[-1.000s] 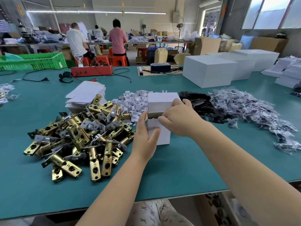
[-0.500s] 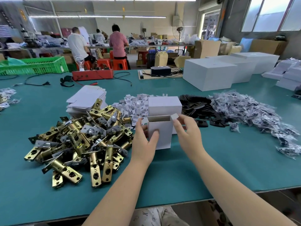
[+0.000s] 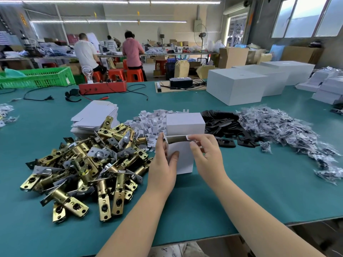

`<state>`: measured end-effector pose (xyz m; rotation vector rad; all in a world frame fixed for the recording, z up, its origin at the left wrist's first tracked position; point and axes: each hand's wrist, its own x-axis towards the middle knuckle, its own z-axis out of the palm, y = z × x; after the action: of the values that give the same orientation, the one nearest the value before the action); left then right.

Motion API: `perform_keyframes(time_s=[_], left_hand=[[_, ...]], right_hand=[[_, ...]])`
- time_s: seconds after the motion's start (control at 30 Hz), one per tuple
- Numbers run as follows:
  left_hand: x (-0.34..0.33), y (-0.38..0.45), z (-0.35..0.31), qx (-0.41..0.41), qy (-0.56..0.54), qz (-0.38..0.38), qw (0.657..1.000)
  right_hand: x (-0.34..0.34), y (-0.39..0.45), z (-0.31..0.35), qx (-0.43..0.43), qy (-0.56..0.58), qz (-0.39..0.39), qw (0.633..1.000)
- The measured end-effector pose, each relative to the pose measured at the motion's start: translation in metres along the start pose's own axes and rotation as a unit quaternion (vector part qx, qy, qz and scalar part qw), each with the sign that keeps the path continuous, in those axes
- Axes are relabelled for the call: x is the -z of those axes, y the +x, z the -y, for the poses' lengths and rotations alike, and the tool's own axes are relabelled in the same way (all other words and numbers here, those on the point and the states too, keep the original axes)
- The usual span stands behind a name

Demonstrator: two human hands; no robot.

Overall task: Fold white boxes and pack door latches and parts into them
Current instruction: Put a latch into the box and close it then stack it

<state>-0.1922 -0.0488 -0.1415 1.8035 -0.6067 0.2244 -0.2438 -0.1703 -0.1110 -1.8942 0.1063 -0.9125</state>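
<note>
- A small white box [image 3: 182, 156] stands upright on the green worktop [image 3: 241, 191], near the middle of its near edge, with its top open and the brown inside showing.
- The left hand [image 3: 164, 164] holds the box's left side: its grip is closed round the box, thumb lying on the near face and fingers behind the left wall.
- The right hand [image 3: 206, 156] is at the box's top right corner, its grip pinching a small white flap [image 3: 193, 140] between thumb and fingertips.
- Just behind that box stands a second white box [image 3: 184, 122], closed.
- A heap of brass door latches [image 3: 89, 164] lies left of the box, toward the near left part of the worktop, the nearest latches just beside the left hand.
- Behind the latches is a stack of flat white box blanks [image 3: 96, 115], and beside it, a heap of small white card pieces [image 3: 150, 121].
- Right of the closed box lie black plates [image 3: 222, 125], then a long heap of small clear bags of parts [image 3: 289, 130] running toward the right edge.
- Larger white cartons [image 3: 235, 86] stand at the far right part of the worktop.
- A green crate [image 3: 37, 76] sits at the far left corner, with a red device [image 3: 103, 87] on the far edge.
</note>
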Motion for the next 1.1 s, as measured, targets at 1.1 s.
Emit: perform_keyframes(time_s=[1.1], left_hand=[[0.005,0.001,-0.005,0.000,-0.077,-0.028,0.997]], right_hand=[[-0.003,0.012,0.012,-0.065,0.210,0.129,0.967]])
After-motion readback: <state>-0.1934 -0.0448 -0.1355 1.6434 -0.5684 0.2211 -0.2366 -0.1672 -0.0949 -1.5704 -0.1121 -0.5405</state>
